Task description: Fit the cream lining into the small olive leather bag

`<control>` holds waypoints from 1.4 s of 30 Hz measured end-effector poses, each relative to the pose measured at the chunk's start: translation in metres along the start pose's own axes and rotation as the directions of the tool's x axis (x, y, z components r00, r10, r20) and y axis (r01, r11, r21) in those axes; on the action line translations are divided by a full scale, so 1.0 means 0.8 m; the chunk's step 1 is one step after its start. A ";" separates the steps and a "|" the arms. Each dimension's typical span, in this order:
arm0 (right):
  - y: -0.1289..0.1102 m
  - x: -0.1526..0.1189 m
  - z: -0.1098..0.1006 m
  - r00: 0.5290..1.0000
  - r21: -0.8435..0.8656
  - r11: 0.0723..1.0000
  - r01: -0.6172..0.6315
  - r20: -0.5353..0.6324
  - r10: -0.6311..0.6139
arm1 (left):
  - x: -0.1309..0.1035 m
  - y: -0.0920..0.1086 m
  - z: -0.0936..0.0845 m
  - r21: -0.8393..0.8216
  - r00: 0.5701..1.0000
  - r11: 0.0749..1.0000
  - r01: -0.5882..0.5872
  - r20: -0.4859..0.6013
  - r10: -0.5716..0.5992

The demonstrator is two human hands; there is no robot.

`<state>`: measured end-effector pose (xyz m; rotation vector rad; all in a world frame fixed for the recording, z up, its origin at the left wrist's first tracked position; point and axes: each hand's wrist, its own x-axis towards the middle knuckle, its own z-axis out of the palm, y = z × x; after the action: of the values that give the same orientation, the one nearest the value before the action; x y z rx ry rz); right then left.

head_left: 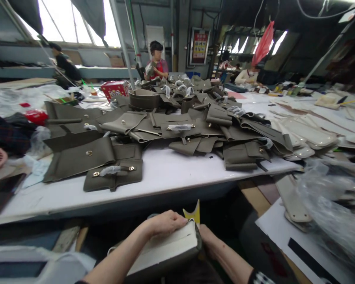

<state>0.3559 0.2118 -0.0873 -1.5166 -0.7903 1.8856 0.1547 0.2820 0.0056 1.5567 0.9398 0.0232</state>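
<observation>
In my lap, low in the head view, lies a dark olive leather bag with a pale inner side facing up. My left hand is closed over its upper edge, fingers bent near the corner. My right hand is closed at the bag's right corner; its fingers are mostly hidden behind the leather. A yellow piece with a curved notch sticks up between both hands, just beyond the corner. Whether the right hand also touches that piece cannot be seen.
On the white table ahead lies a heap of olive leather bag parts with wrapped handles. At right are pale leather pieces and clear plastic. A phone lies at left. A person works across the table.
</observation>
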 end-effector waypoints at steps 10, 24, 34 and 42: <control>-0.098 -0.049 -0.096 0.881 -0.581 0.813 0.028 0.398 0.254 | 0.003 -0.003 -0.004 -0.040 0.991 0.997 0.067 -0.116 -0.071; -0.183 0.015 -0.029 0.786 -0.836 -0.149 0.528 0.547 -0.288 | -0.008 0.011 0.014 0.038 0.935 0.998 0.058 -0.351 -0.041; -0.186 0.013 -0.019 0.766 -0.777 -0.360 0.516 0.607 -0.211 | -0.016 0.024 0.009 0.119 0.954 0.990 -0.074 -0.282 0.105; -0.175 0.013 -0.014 0.813 -0.819 -0.324 0.474 0.548 -0.197 | -0.013 0.016 0.014 0.261 0.943 0.964 -0.060 -0.301 0.141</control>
<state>0.3762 0.3119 0.0100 -1.3251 -2.9933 0.4891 0.1605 0.2679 0.0183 1.8703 1.1469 0.2444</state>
